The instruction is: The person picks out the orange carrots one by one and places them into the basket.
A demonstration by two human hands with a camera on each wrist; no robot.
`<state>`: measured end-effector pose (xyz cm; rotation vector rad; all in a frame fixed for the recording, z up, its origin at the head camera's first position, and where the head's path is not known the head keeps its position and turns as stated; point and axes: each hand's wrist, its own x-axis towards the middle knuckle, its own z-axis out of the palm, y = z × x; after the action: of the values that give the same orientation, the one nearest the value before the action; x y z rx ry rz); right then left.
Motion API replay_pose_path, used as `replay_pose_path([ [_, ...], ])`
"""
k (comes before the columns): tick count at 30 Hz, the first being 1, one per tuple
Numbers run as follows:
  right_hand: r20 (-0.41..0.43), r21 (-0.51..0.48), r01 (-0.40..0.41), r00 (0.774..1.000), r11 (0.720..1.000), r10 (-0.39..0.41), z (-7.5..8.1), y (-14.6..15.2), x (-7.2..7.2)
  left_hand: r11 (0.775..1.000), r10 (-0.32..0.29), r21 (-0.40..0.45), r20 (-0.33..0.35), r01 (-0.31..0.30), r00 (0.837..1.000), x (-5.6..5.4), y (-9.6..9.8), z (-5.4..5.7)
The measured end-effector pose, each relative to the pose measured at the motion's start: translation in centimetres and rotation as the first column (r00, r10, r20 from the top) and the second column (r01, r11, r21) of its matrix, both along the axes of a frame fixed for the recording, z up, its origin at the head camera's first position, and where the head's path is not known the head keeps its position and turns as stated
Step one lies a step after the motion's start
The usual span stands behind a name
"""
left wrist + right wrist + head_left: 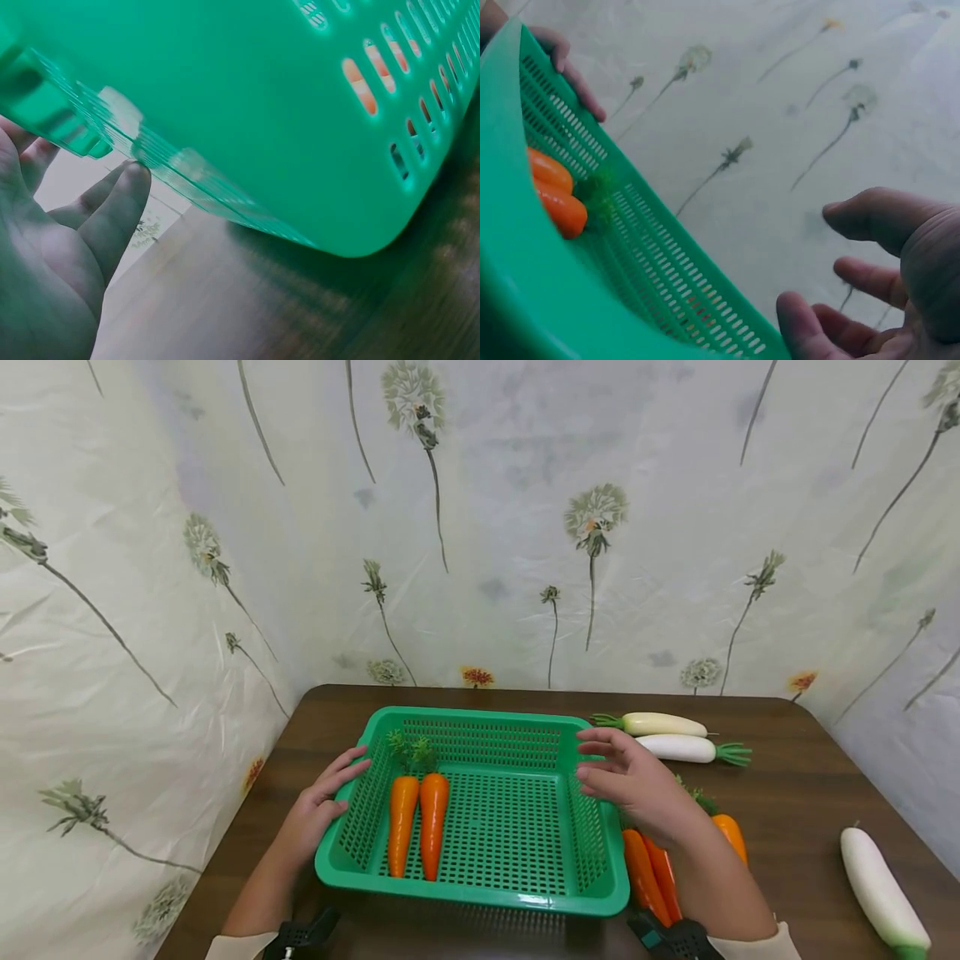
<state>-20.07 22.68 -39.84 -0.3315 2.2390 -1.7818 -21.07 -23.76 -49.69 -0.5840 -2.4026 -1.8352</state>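
Note:
A green plastic basket [480, 903] stands on the table with two orange carrots [433, 827] lying side by side in its left half, their leafy tops toward the back. My left hand [318, 806] is at the basket's left side, with fairly straight fingers resting at the rim and the thumb close to its outer edge. Over at the right rim, my right hand [626, 772] holds nothing. Its fingers are spread and loosely bent, and in the right wrist view the thumb stands apart from them beside the basket.
More carrots [647, 877] lie right of the basket, partly hidden by the right forearm. Behind them are two white radishes [678, 748] with green tops. Another white radish [881, 885] lies at the table's right side. Flower-patterned sheeting [495, 527] hangs behind the brown table [795, 793].

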Motion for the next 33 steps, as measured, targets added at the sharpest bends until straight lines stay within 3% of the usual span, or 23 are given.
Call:
replay_pose_path([
  [7, -0.027, 0.058, 0.095, 0.995, 0.994, -0.094, -0.3, 2.3, 0.0, 1.000, 0.005, 0.003, 0.020, -0.005, 1.000, -0.1, 0.3, -0.1],
  [19, -0.053, 0.206, 0.153, 0.988, 0.967, -0.145, -2.2, 5.3, 0.2, 1.000, 0.003, 0.000, 0.005, -0.003, 1.000, 0.0, 0.0, -0.1],
  [26, -0.069, 0.304, 0.179, 0.984, 0.936, -0.166, -3.0, 6.5, 0.4, 1.000, 0.011, 0.008, 0.022, -0.011, 1.000, 0.1, 0.1, -0.1],
  [33, -0.061, 0.424, 0.210, 0.977, 0.881, -0.204, -3.3, 8.1, 0.8, 1.000, -0.002, 0.014, 0.008, 0.002, 1.000, 0.1, 0.2, 0.1],
])
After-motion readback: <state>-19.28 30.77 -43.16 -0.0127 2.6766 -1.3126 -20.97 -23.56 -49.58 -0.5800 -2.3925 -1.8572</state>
